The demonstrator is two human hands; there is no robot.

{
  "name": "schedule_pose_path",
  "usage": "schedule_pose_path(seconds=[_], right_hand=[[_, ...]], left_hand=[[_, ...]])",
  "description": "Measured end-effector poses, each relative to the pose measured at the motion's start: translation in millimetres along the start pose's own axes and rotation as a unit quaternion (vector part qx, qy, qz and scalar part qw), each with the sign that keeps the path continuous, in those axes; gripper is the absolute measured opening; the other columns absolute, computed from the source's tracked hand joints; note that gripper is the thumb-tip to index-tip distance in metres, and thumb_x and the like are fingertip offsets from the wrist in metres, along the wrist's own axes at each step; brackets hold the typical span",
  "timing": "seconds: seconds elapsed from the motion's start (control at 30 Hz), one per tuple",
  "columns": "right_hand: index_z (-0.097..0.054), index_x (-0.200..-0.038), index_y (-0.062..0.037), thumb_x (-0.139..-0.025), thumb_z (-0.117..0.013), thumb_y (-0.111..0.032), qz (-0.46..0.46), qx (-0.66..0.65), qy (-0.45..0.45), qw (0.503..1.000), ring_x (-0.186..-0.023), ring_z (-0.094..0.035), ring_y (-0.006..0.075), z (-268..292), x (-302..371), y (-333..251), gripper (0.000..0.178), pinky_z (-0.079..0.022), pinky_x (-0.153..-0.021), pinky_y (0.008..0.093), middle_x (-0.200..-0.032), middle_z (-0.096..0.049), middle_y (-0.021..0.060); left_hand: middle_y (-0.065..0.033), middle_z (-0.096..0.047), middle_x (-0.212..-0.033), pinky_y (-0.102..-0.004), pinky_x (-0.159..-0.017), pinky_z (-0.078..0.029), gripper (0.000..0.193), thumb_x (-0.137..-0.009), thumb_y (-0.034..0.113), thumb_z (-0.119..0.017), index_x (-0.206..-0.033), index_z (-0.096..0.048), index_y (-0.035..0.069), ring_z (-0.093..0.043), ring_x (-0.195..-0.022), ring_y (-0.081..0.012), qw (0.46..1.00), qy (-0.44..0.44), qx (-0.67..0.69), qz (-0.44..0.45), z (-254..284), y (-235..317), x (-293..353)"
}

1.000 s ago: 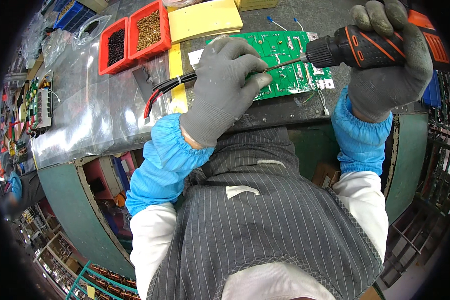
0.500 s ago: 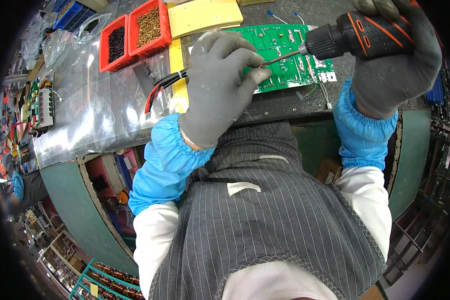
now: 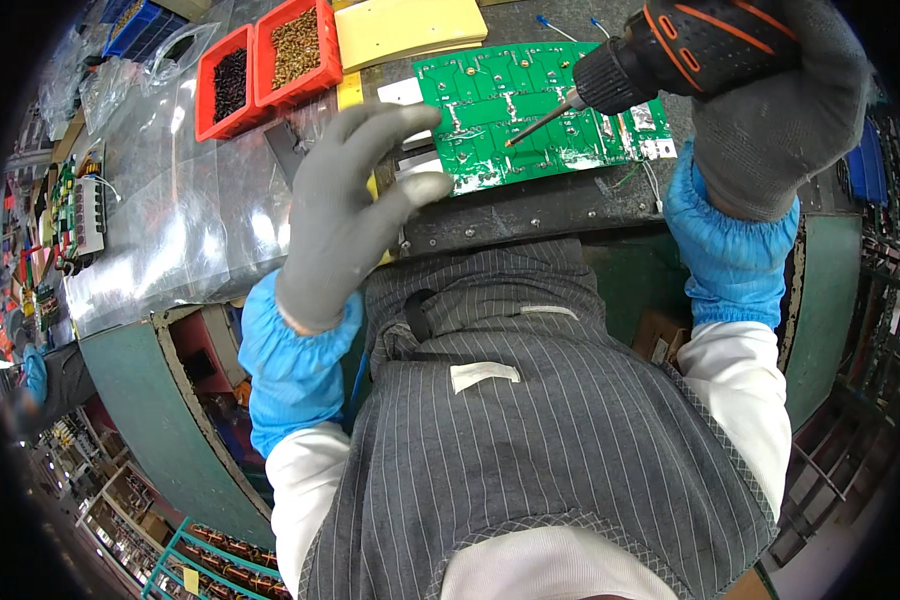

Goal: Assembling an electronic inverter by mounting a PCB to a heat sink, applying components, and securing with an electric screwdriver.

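Item: green circuit board (image 3: 515,95), lying flat on the dark counter (image 3: 570,208), in front of the person and between the two hands; solder and pale patches across its upper face. White flat pieces at its left edge, one above the other.

Item: power screwdriver (image 3: 690,50), black with orange stripes, tilted; long bit (image 3: 545,122) slants down leftward over the board. Contact of tip and board: cannot be told.

Right hand (image 3: 785,135): grey glove, blue sleeve cover; fingers wrapped about the screwdriver's body.

Left hand (image 3: 345,200): grey glove, slightly blurred, matching sleeve cover; thumb and fingers spread apart, tips at the board's left edge. Whether they touch it cannot be told.

Also on the counter: two red bins side by side, the left bin (image 3: 240,122) with small black parts, the right bin (image 3: 320,80) with small brass-coloured parts; a stack of yellow sheets (image 3: 410,30), right of the bins; clear plastic sheeting (image 3: 180,200), at left; an assembled board (image 3: 88,215) with a pale finned block, far left; thin white wires (image 3: 655,185), just beside the green board's right end.
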State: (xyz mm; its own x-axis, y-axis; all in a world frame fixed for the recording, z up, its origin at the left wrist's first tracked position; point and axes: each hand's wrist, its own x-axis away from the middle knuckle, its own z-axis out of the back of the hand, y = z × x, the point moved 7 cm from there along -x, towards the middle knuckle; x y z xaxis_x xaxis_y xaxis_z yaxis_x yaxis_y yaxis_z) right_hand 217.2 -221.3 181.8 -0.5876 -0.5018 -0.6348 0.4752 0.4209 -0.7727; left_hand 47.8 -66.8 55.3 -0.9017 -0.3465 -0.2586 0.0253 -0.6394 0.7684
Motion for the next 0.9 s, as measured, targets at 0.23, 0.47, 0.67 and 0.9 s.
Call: schedule_pose_path(seconds=[0.23,0.47,0.67,0.9], right_hand=[[-0.036,-0.150,0.0026,-0.096,-0.069,-0.029,-0.050,0.026,0.039,0.998,-0.084,-0.069,0.0175,-22,5,10,0.070,-0.064,-0.072,0.0369,-0.100,-0.064,0.0058],[-0.059,-0.118,-0.0003,-0.093,-0.071,-0.034,-0.014,-0.038,-0.018,0.999,-0.084,-0.069,0.0180,-13,10,23,0.044,-0.063,-0.075,0.0395,-0.098,-0.063,0.0060],[-0.063,-0.106,-0.0021,-0.092,-0.070,-0.035,-0.052,-0.009,0.014,0.999,-0.076,-0.067,0.0177,-15,8,21,0.036,-0.062,-0.074,0.0389,-0.085,-0.062,0.0053],[-0.063,-0.102,-0.0025,-0.091,-0.070,-0.031,-0.067,0.006,0.009,0.998,-0.073,-0.066,0.0174,-37,6,3,0.031,-0.061,-0.072,0.0380,-0.081,-0.063,0.0054]], left_hand=[[-0.0132,-0.072,-0.119,-0.0370,-0.090,-0.055,0.056,-0.084,0.008,-0.081,-0.138,-0.066,0.010,-0.069,-0.104,-0.0260,0.996,-0.017,0.003,0.084,-23,-25,34],[-0.0124,-0.075,-0.118,-0.0345,-0.093,-0.055,0.054,-0.082,0.004,-0.081,-0.134,-0.068,0.008,-0.072,-0.107,-0.0232,0.999,0.005,0.016,0.046,-28,-28,31],[-0.0124,-0.075,-0.118,-0.0334,-0.092,-0.055,0.054,-0.082,0.002,-0.081,-0.133,-0.069,0.007,-0.072,-0.107,-0.0219,0.999,0.008,0.036,0.032,-27,-27,31],[-0.0112,-0.074,-0.115,-0.0312,-0.087,-0.055,0.055,-0.082,0.002,-0.081,-0.136,-0.068,0.007,-0.072,-0.102,-0.0189,0.999,0.000,0.032,0.033,-28,-28,33]])
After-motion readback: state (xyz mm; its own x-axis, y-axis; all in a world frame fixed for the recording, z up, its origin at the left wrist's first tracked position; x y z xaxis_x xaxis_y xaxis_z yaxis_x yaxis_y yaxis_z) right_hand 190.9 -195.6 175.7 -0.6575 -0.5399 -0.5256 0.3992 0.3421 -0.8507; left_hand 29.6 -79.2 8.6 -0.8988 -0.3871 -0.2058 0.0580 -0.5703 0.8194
